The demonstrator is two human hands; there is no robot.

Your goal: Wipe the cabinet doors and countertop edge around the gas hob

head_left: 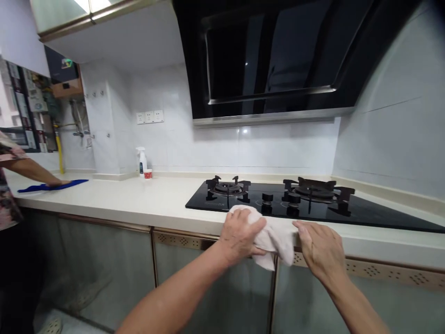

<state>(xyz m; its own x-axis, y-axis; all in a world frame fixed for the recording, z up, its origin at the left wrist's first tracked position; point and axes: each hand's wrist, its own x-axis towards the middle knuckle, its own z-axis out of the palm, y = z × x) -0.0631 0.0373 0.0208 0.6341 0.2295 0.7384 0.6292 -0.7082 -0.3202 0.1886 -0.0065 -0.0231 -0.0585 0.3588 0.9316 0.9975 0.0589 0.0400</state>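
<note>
Bare forearms (181,294) rise from the bottom edge toward the front of a pale counter (104,195). The left hand (239,232) has its fingers bent and clamped on a white cloth (276,236), which drapes over the counter's front edge, a loose fold hanging toward six o'clock. Just beside the cloth, toward three, the right hand (321,248) lies at the same edge with its fingers stretched out side by side; whether they grip the edge or touch the cloth, I cannot tell. Cabinet doors (208,287) sit below.

From the cloth, a black gas hob (266,188) spreads from about ten round to three, carrying two burners (227,188) and two knobs (267,199). High at twelve hangs a dark range hood (278,60). Toward ten, a spray bottle (141,161) stands beside a small red-and-white tub (148,174), wall sockets (149,117) above them. Between nine and ten, another person's hand (55,182) rests on a blue cloth (74,183).
</note>
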